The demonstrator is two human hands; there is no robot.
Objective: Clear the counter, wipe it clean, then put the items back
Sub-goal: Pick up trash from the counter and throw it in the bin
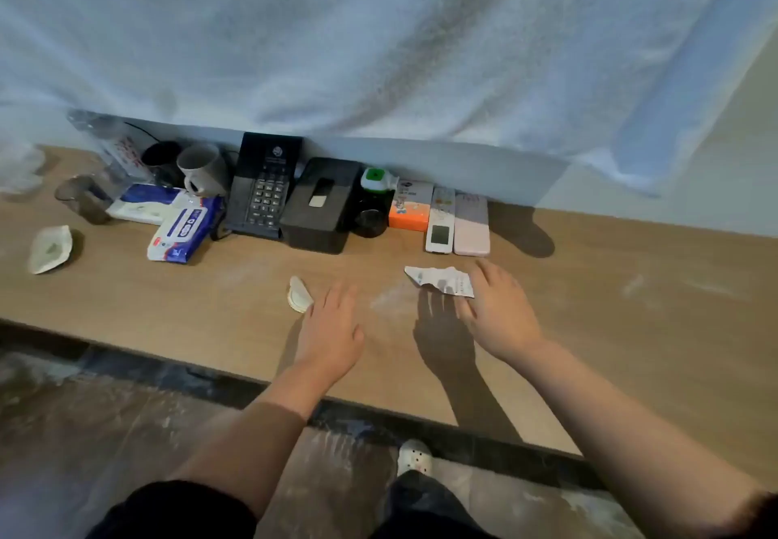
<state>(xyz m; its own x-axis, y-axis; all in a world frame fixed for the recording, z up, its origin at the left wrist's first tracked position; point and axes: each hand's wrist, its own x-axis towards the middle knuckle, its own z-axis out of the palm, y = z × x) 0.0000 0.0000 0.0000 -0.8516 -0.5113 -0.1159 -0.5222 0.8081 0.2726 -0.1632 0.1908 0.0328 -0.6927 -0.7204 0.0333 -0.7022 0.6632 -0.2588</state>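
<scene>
A: Nearest, how many hands?
B: Two. Left hand flat, fingers together, over the dusty wooden table; right hand pinches one crumpled paper.
A: Behind them?
B: One phone, two mugs, two remotes along the wall.

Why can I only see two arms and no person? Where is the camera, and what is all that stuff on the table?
The camera sits on the person's head and looks down, so you see only their arms. The left hand is open, beside a small white object. The right hand reaches a crumpled paper; whether it grips it, I cannot tell. On the wooden counter, along the wall, stand mugs, a black phone, a black tissue box, an orange box and two remotes. A pack of wipes lies in front.
</scene>
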